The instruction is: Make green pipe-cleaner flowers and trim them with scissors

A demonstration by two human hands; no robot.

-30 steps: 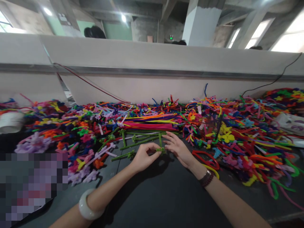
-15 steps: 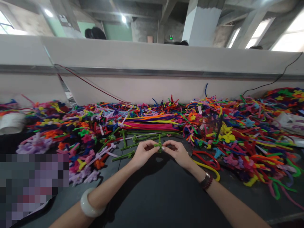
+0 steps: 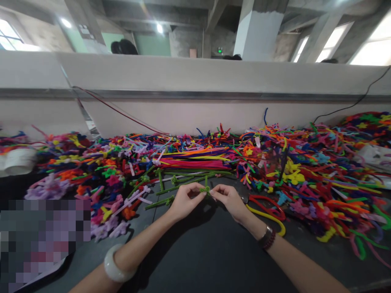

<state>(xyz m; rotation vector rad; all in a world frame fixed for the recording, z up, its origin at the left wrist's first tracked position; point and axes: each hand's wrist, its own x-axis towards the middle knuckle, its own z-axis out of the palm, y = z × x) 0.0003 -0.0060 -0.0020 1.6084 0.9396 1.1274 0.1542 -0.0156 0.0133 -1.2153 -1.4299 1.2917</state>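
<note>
A green pipe-cleaner flower (image 3: 205, 189) with a short stem pointing away from me is pinched between my two hands above the dark table (image 3: 207, 248). My left hand (image 3: 186, 200) grips its left side with thumb and forefinger. On its right side, the fingertips of my right hand (image 3: 229, 200) are closed on it. Just beyond my hands lie green pipe cleaners (image 3: 195, 178), some with small knotted shapes on them. Beside my right wrist rest red-handled scissors or pliers (image 3: 269, 205) and a yellow pipe cleaner (image 3: 271, 219).
Heaps of coloured pipe-cleaner pieces (image 3: 324, 175) spread along the right, with more (image 3: 104, 171) at the left. A bundle of straight pipe cleaners (image 3: 195, 162) lies in the middle. A white cup (image 3: 20, 162) is at the far left. Behind stands a white partition (image 3: 189, 116) with cables.
The green flower has turned slightly between my fingers, its petals now facing more upward. Both hands stay in nearly the same place, and the camera view has shifted a little.
</note>
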